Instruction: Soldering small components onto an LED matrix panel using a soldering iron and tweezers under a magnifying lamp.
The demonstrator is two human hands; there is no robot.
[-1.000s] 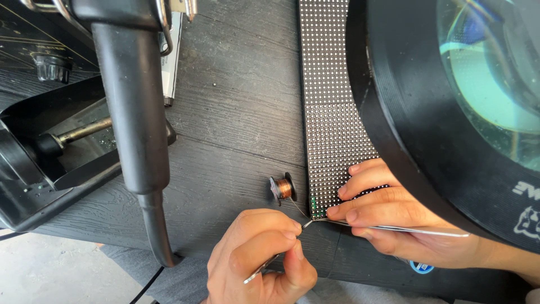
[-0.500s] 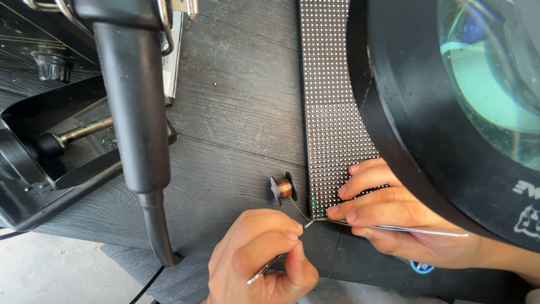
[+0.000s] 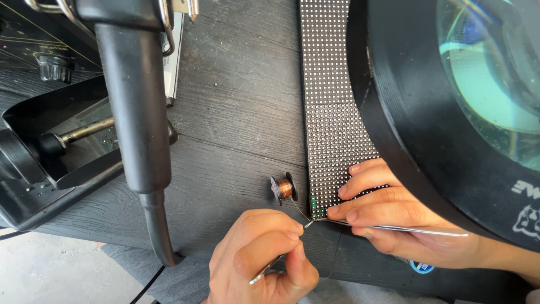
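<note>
At the bottom centre of the frame I see my left hand (image 3: 264,256), fingers pinched narrow around a thin metal tool (image 3: 275,263) whose tip points up and right to the lower corner of the dotted panel. Just right of it, my right hand (image 3: 394,225) lies flat on that corner, fingers pressed down, with a slim silver tweezer (image 3: 410,229) held under them and running out to the right. The work piece, a long black matrix panel with a fine grid of pale dots (image 3: 332,112), runs from lower centre to the top edge. Judged from this view, work is under way at the bottom left corner, where a green spot shows; whether a joint is made there I cannot tell. A fine strand leads from that corner to a small spool of copper wire (image 3: 283,187) just beside the panel. Farther up lies the dark, coarse-grained wooden tabletop (image 3: 236,101). A smooth black tubular handle (image 3: 135,112) fills the upper left, and a black-rimmed round glass lens (image 3: 489,84) the upper right.
</note>
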